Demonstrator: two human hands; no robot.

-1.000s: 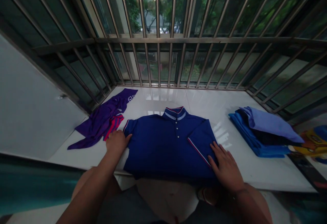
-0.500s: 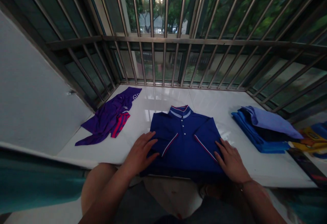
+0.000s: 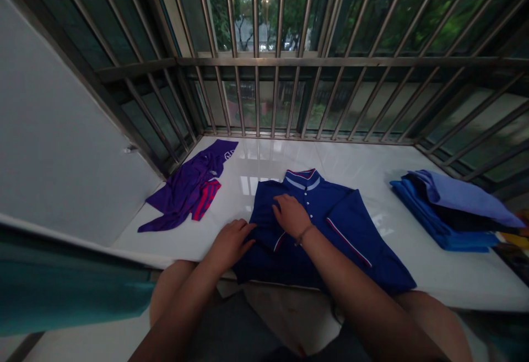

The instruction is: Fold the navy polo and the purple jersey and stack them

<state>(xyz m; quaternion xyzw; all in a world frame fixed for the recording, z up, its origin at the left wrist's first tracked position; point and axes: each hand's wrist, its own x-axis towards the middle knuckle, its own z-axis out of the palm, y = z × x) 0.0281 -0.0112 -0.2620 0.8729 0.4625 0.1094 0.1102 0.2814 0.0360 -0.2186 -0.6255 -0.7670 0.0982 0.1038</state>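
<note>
A dark blue polo shirt (image 3: 343, 207) lies face up, its collar toward the window. Its short sleeves, trimmed in red and white, are turned inward over the front. At the shirt's side edge rests my left hand (image 3: 231, 245), thumb spread from the fingers, touching the cloth. My right hand (image 3: 292, 216) reaches across the front and lies over the sleeve on the left, fingers apart and slightly bent. Neither hand visibly grips the fabric. The lower hem spreads out wide at the right and is partly hidden by my right forearm.
A crumpled purple garment (image 3: 185, 185) with a red-striped piece (image 3: 206, 199) lies at the left. Folded blue and lavender clothes (image 3: 450, 207) are stacked at the right. Metal bars (image 3: 289, 63) close off the back of the white ledge (image 3: 264, 155). A teal cloth (image 3: 74, 290) hangs at the near left.
My right hand has left the shirt's right edge and crossed over to the left sleeve. The shirt's lower right side now lies spread outward. My left hand has stayed at the left edge.
</note>
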